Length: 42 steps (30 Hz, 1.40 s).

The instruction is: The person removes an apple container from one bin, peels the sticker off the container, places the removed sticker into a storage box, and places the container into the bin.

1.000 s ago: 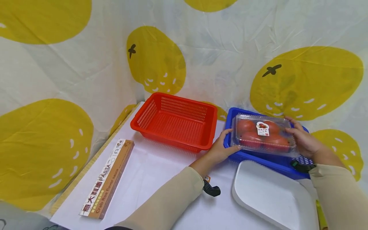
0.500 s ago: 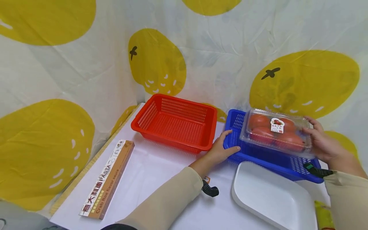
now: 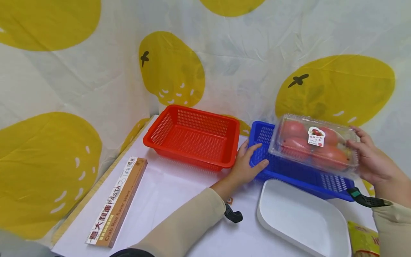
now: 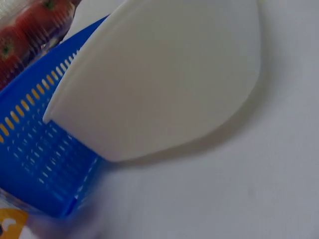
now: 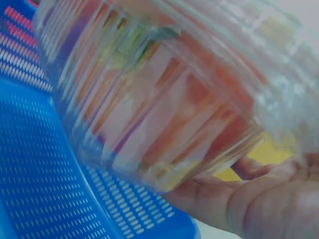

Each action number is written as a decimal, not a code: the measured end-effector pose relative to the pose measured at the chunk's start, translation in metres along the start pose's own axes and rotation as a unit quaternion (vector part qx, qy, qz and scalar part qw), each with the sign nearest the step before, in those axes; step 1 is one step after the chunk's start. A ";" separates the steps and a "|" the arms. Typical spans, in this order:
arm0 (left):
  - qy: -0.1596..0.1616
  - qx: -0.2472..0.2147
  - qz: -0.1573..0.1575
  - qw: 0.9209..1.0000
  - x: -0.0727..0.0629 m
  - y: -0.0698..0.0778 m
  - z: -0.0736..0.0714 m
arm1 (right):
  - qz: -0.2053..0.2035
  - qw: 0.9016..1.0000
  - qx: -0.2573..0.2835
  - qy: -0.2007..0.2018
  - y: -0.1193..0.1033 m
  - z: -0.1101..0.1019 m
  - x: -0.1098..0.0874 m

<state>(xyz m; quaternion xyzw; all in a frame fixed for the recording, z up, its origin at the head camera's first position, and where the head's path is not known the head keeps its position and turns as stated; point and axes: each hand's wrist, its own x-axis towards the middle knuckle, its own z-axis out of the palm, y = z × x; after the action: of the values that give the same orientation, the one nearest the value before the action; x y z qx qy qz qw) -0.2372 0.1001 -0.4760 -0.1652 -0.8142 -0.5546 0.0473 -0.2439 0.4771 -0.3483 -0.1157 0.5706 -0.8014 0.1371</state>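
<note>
My right hand [image 3: 374,160] grips the right end of a clear plastic box of tomatoes [image 3: 298,148]. The box is tilted above the blue basket [image 3: 289,170], and several red tomatoes show under its labelled lid. In the right wrist view, fingers [image 5: 209,199] support the ribbed underside of the box [image 5: 149,109]. At the left end of the blue basket, my left hand [image 3: 244,167] has its fingers spread, thumb beside the basket's rim, and holds nothing. The left wrist view shows the blue basket [image 4: 35,144] and part of the tomato box [image 4: 30,30], with the hand itself hardly visible.
A red basket [image 3: 196,142] stands left of my left hand. Nearer lies a white tray [image 3: 302,217], close against the blue basket. A pasta box [image 3: 117,203] lies at the left, a yellow-green packet [image 3: 363,237] at the right. A patterned curtain [image 3: 244,64] hangs behind the table.
My right hand has lifted the tomato box up and to the right, tilting it. My left hand has let go of the box's left end and stays by the basket.
</note>
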 end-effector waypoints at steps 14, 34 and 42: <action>0.000 -0.101 0.094 0.991 0.006 0.042 -0.028 | 0.031 0.997 -0.069 -0.021 0.002 0.049 -0.038; -0.095 -0.181 0.102 0.974 -0.005 0.062 -0.116 | 0.059 0.996 -0.059 -0.025 0.043 0.153 -0.051; -0.099 -0.148 0.047 0.983 -0.028 0.050 -0.159 | 0.062 0.997 -0.052 -0.002 0.067 0.201 -0.047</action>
<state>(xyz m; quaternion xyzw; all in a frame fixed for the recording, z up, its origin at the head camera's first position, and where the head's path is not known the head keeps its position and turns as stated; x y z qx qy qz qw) -0.2118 -0.0357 -0.3788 -0.2624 -0.7149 -0.6474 -0.0322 -0.1251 0.2949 -0.3485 -0.0888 0.6173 -0.7603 0.1818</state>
